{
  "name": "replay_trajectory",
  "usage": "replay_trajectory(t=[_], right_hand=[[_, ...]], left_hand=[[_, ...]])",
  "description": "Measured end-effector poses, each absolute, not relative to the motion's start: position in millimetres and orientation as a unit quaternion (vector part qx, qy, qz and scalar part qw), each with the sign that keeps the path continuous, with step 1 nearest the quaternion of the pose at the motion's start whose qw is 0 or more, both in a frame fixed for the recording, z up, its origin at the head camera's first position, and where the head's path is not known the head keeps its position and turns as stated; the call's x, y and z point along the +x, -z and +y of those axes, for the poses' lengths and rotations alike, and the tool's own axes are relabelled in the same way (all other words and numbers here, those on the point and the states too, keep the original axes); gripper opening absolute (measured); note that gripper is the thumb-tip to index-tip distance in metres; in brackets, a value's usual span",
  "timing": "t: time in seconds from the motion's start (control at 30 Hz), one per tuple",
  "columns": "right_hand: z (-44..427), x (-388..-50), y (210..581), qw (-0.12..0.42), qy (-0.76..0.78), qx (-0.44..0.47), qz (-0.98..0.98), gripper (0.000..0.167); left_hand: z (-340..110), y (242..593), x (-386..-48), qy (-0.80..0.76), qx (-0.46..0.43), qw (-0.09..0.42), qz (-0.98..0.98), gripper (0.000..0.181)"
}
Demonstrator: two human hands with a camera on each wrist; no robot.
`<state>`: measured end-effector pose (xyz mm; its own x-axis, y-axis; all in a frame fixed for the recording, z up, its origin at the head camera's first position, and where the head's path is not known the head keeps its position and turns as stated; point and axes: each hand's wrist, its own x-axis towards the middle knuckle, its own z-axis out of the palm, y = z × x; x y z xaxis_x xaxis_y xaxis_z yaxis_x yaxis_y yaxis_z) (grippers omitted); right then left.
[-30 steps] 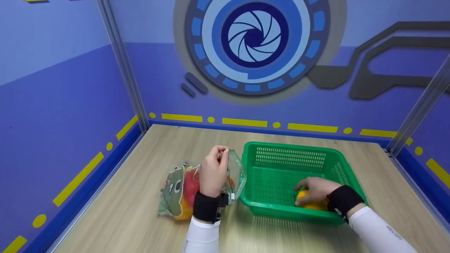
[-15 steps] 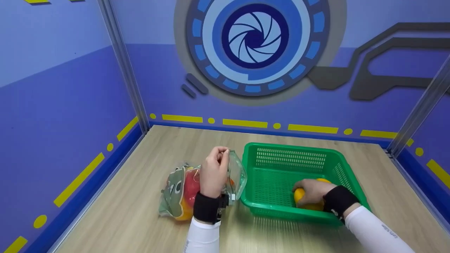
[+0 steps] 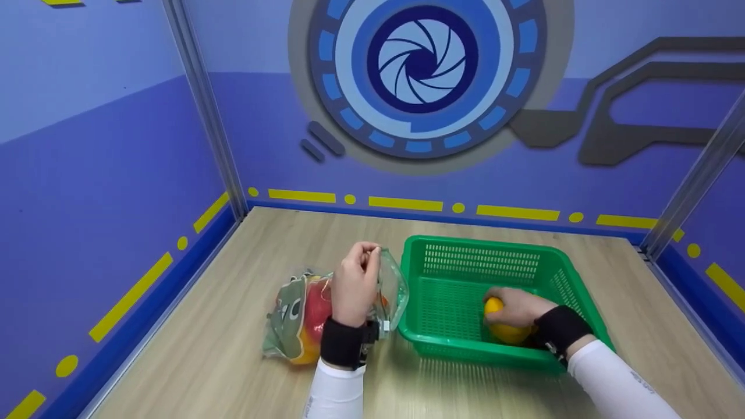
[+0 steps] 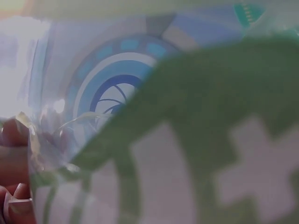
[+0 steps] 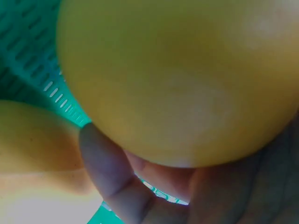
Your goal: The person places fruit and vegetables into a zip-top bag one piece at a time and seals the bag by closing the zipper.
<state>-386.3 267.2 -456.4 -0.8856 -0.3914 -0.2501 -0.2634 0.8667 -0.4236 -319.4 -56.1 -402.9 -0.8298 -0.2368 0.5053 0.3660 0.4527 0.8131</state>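
My left hand (image 3: 354, 288) pinches the upper edge of a clear plastic bag (image 3: 284, 337) with a green cartoon print. A red, round fruit (image 3: 317, 308) and something yellow show through the bag's side. In the left wrist view the printed bag (image 4: 196, 135) fills most of the picture, fingers (image 4: 14, 177) at its edge. Inside the green basket (image 3: 465, 343), my right hand (image 3: 521, 307) curls its thumb and fingers round a smooth yellow fruit (image 3: 493, 305). A larger yellow fruit (image 3: 511, 333) lies under the palm, and it looms close in the right wrist view. Their exact kind is unclear.
The perforated basket stands right of the bag on a wooden table (image 3: 233, 349); its near left corner almost meets the bag's opening. Blue printed panels (image 3: 256, 128) with metal posts enclose the table at the back and both sides.
Inside the basket my right hand has shifted slightly left and up, and the yellow fruit between its thumb and fingers shows higher. My left hand and the bag stay put.
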Motion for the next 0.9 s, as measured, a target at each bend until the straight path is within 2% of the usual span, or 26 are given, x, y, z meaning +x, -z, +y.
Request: replay_trajectory(t=[0.37, 0.57, 0.9], right_hand=[[261.3, -391.1, 444.2, 0.133, 0.260, -0.178, 0.940, 0.046], [244.5, -390.1, 432.1, 0.101, 0.302, -0.193, 0.928, 0.045], [211.9, -379.5, 408.4, 0.042, 0.399, -0.213, 0.891, 0.041]], left_hand=[[-56.1, 402.3, -319.9, 0.525, -0.042, 0.285, -0.801, 0.013], [-56.7, 403.5, -320.2, 0.519, -0.047, 0.297, -0.800, 0.013], [-55.9, 403.2, -319.8, 0.527, -0.044, 0.283, -0.800, 0.014]])
